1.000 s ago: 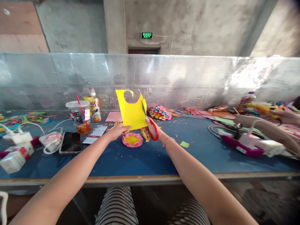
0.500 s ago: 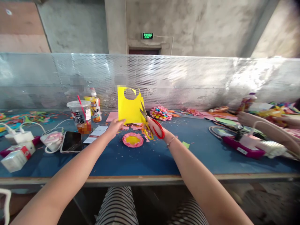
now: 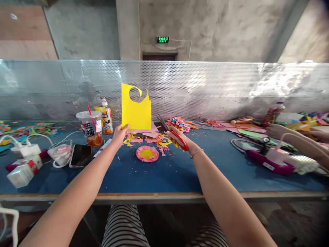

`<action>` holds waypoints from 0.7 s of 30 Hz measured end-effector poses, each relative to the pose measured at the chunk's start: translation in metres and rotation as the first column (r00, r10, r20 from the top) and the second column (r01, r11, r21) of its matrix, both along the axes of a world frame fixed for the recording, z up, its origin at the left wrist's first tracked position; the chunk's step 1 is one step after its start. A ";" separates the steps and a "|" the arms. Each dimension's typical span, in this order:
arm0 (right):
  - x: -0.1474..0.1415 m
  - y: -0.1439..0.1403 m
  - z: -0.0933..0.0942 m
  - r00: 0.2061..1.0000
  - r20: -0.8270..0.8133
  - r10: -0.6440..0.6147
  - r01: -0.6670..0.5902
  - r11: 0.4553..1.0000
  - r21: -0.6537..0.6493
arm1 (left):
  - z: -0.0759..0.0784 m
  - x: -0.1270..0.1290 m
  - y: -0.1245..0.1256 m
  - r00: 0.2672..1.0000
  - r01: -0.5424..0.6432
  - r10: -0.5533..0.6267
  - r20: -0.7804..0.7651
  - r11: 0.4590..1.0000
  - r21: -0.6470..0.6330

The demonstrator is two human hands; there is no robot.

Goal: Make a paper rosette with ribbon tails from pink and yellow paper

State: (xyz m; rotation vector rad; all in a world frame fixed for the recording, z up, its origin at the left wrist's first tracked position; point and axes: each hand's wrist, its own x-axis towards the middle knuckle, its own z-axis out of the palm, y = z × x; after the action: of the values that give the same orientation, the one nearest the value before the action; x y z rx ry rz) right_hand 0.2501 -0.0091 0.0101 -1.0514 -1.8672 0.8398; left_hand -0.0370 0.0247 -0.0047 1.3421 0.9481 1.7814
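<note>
My left hand [image 3: 121, 134] pinches the lower left corner of a yellow sheet of paper [image 3: 136, 115], which stands upright above the table. A round piece is cut out of the sheet's top edge. In my right hand [image 3: 177, 137] is a pair of scissors [image 3: 183, 142] with red and yellow handles, blades pointing up and left, apart from the paper. Below, between my hands, a pink paper ring with a yellow centre [image 3: 147, 154] lies flat. Yellow and pink paper scraps [image 3: 144, 136] are scattered just behind it.
A plastic cup [image 3: 88, 125] with a red straw, a bottle [image 3: 106, 118], a phone [image 3: 81, 156] and chargers stand at left. A pink paper flower [image 3: 178, 123] lies behind the scissors. At right are a purple power strip [image 3: 269, 163] and another person's arm [image 3: 290, 137].
The yellow sheet has moved left and up in my left hand. My right hand has drawn the scissors to the right, away from the sheet's edge.
</note>
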 end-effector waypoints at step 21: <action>-0.003 -0.019 0.011 0.994 0.107 0.020 -0.010 0.996 -0.090 | 0.001 -0.005 -0.001 0.994 0.060 -0.062 -0.086 0.998 -0.021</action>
State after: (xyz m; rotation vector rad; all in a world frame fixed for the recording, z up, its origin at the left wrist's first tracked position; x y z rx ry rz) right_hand 0.2475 -0.0278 0.0207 -1.1594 -1.9443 0.8983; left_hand -0.0415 0.0234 -0.0034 1.4317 0.9571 1.6765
